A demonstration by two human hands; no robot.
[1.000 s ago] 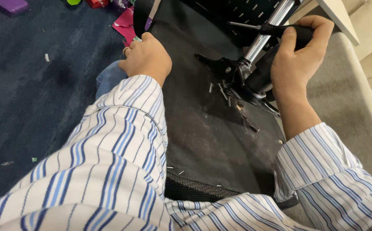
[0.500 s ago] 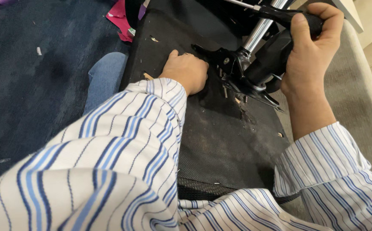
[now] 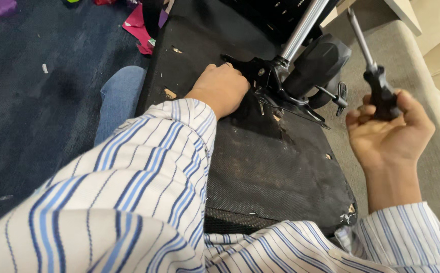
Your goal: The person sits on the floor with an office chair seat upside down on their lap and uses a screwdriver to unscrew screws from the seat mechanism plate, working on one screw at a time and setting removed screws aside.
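Chair base flipped over on the floor, black fabric underside (image 3: pixel 275 167) facing up. Left hand (image 3: pixel 222 88) sits curled against the black metal mounting plate (image 3: pixel 268 81) at about 12 o'clock, fingers tucked at its edge; can't tell if it's pinching anything. Right hand (image 3: pixel 389 134) at 3 o'clock is wrapped around a screwdriver (image 3: pixel 374 65), tip pointing up and away. I'd say steady that plate first, then bring the tip down square onto the screw head.

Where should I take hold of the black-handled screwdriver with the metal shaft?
Grip the black-handled screwdriver by its thick ribbed handle, from the right side, where the right hand cradles it. The thin shaft points up and away, too slim for a firm hold.
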